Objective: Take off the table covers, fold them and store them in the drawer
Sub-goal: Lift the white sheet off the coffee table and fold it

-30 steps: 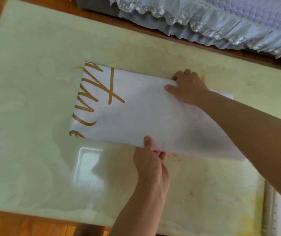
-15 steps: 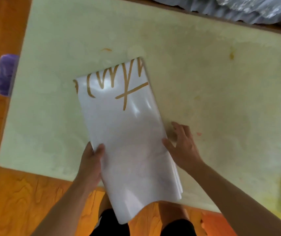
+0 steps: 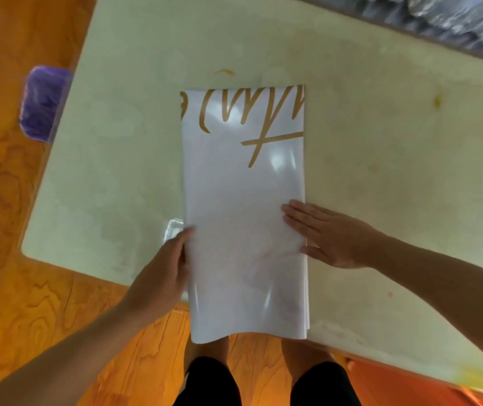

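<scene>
Head camera, looking straight down, shows the folded table cover (image 3: 244, 206) lying between my two hands on the pale table (image 3: 410, 171), its gold lettering at the end far from me and its near end hanging off the table edge above my knees. My right hand (image 3: 332, 235) lies flat on it, fingers straight and together, pressing down on the cover's right edge where the stacked layers show. My left hand (image 3: 165, 271) is at the cover's left edge, the thumb on top; whether the fingers curl under the sheet I cannot tell, since the back of the hand hides them.

I judge this to be the squaring-up step before another fold. The material looks glossy and slick, so the layers will want to slide over one another. To do it well I should keep the flat right palm as the anchor and not lift it until the left side is aligned. Then I would run the left hand along its edge, away from me, to push out trapped air and sharpen the crease. The overhanging end sags a little, so I should slide the whole stack further onto the table before folding it, or the drooping part will drag the layers out of line. The drawer is not in sight; the floor (image 3: 14, 288) to the left of my left hand holds only a purple object (image 3: 44, 104).
</scene>
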